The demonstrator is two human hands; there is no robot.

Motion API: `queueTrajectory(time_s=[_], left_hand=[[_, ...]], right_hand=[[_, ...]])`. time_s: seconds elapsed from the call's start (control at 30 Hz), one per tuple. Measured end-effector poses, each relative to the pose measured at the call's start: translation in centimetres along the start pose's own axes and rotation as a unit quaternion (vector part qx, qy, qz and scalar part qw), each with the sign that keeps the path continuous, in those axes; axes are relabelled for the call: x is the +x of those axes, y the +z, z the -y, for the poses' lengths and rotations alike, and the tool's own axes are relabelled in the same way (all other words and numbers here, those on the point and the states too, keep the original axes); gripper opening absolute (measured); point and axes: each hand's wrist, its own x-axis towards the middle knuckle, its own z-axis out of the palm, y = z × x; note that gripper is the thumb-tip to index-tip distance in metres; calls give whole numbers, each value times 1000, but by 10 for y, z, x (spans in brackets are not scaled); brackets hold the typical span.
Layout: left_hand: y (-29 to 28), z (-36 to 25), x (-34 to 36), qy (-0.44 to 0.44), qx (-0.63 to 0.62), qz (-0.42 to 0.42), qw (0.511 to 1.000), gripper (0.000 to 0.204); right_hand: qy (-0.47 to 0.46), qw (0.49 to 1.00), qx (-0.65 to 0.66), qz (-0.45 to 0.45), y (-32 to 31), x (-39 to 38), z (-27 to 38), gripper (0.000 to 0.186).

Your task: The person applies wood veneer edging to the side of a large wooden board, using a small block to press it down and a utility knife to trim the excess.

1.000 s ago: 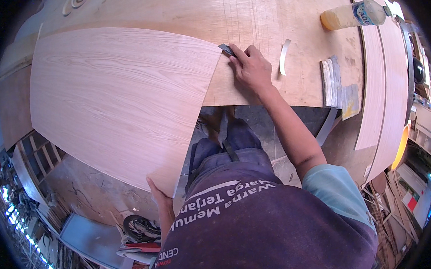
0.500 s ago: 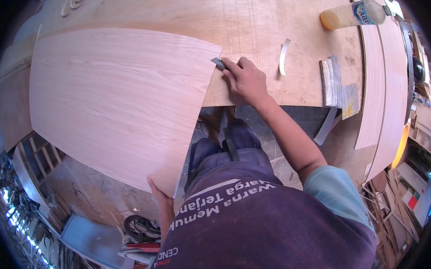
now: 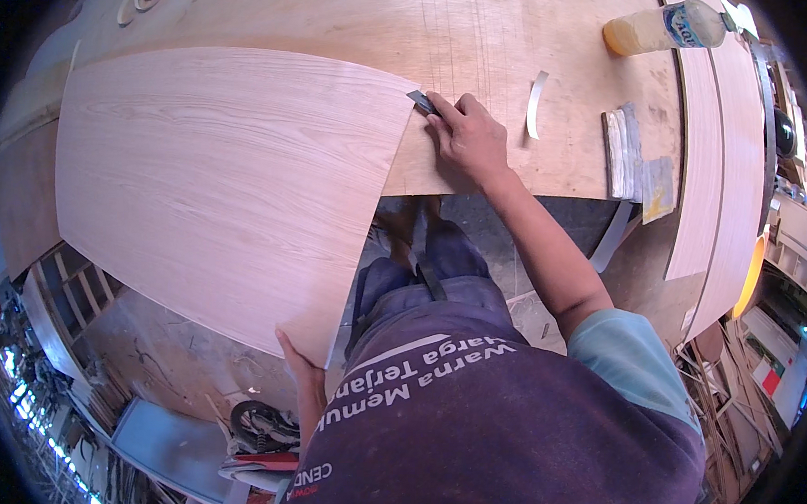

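Observation:
A large thin sheet of pale wood veneer [image 3: 217, 180] lies over the left part of a plywood bench top [image 3: 465, 39] and overhangs its near edge. My right hand [image 3: 466, 139] grips a small dark knife [image 3: 421, 100] whose tip rests at the sheet's far right corner. My left hand [image 3: 302, 378] holds the sheet's near corner from underneath, close to my body; only part of that hand shows.
A plastic bottle of yellowish liquid [image 3: 661, 29] lies at the far right of the bench. A curled white strip [image 3: 534, 104] and a stack of small blocks [image 3: 631, 153] sit to the right of my hand. Long wood strips [image 3: 717, 144] run along the right side.
My right hand with the knife has slid left and slightly toward me along the veneer's right edge. The left hand has stayed at the near corner.

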Motion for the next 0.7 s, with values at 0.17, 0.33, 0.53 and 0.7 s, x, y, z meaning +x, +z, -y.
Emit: queueTrajectory(time_s=[0.17,0.33,0.53,0.7], left_hand=[[-5,0,1,-5,-4,-6,1000,79],[-4,-1,0,-6,3,-12,1000,79],[3,-1,-1,-1,11,-33,999,79],[-4,0,2,3,14,-35,999,80]], right_hand=[[26,1000,-5,-16,-3,7,0,35],[11,1000,-13,-9,-1,3,-4,36],[5,1000,-8,-2,-1,2,-5,36],[10,1000,-13,-20,-2,2,-3,35]])
